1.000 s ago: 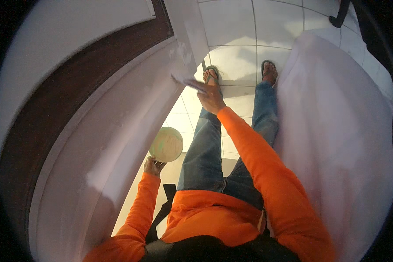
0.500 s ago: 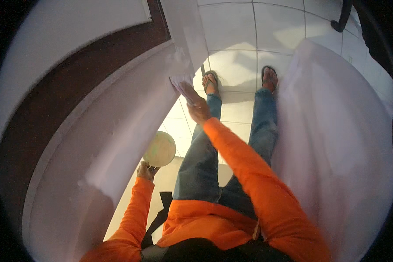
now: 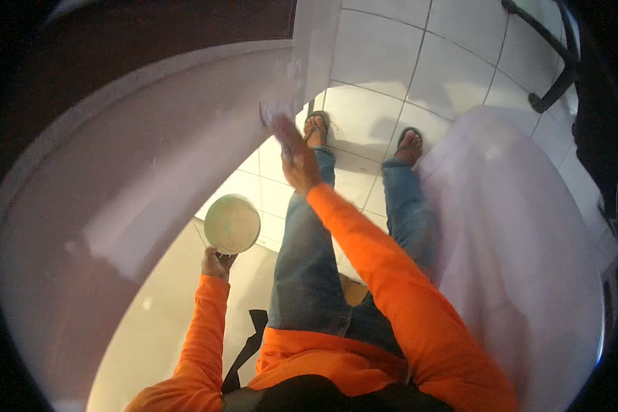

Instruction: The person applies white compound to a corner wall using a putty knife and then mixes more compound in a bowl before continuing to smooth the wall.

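Note:
My right hand (image 3: 294,156) grips a flat putty knife (image 3: 273,115) and presses its blade against the pale wall (image 3: 151,158) near the wall's corner edge. My left hand (image 3: 215,263) holds up a round pale-green plate (image 3: 232,223) from below, close beside the same wall. Both arms wear orange sleeves. The knife blade is blurred and smeared white.
White floor tiles (image 3: 378,69) lie below, with my feet in sandals (image 3: 314,127) on them. A second white surface (image 3: 529,240) curves up on my right. A black metal frame (image 3: 553,82) stands at the top right. A dark band (image 3: 151,27) runs along the wall's top.
My right hand has slid the putty knife left along the wall toward its corner edge. The plate in my left hand has drifted slightly left. The view has tilted.

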Tool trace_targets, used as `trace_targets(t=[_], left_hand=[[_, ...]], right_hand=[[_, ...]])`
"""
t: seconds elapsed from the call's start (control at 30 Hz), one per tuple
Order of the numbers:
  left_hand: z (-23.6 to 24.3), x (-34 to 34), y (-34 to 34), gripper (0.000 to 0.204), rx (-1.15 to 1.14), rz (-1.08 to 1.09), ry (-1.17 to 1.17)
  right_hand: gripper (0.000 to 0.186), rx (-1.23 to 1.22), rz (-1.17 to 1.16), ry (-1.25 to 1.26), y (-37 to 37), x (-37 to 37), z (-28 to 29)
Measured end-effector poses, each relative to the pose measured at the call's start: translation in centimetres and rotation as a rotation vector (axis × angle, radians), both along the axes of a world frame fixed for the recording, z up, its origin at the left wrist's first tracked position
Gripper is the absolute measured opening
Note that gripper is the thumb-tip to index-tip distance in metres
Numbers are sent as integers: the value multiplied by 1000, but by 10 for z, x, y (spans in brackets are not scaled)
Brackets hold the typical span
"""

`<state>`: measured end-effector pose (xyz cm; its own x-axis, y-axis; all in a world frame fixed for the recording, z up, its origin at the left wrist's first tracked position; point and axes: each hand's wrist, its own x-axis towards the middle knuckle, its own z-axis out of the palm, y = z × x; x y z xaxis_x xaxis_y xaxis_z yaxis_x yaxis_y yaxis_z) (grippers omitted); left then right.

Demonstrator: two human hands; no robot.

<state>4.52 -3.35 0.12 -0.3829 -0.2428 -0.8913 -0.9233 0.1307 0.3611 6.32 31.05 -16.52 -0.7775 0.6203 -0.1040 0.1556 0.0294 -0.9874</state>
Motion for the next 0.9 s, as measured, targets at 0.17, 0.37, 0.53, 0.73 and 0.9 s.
trace_targets(t=[0.17, 0.37, 0.53, 0.73, 0.9], left_hand=[[-27, 29, -10, 44, 87, 115, 48], [-72, 34, -36, 49, 140, 156, 149], [-157, 37, -15, 51, 22, 13, 490], [-271, 13, -5, 42, 296, 370, 729], [-333, 3, 8, 38, 403, 640, 781]], right_hand=[[46, -285, 296, -79, 44, 53, 32], [43, -677, 286, -262, 100, 31, 47], [63, 79, 197, 175, 47, 20, 6], [85, 312, 190, 366, -47, 21, -57], [58, 283, 555, 417, 39, 72, -107]])
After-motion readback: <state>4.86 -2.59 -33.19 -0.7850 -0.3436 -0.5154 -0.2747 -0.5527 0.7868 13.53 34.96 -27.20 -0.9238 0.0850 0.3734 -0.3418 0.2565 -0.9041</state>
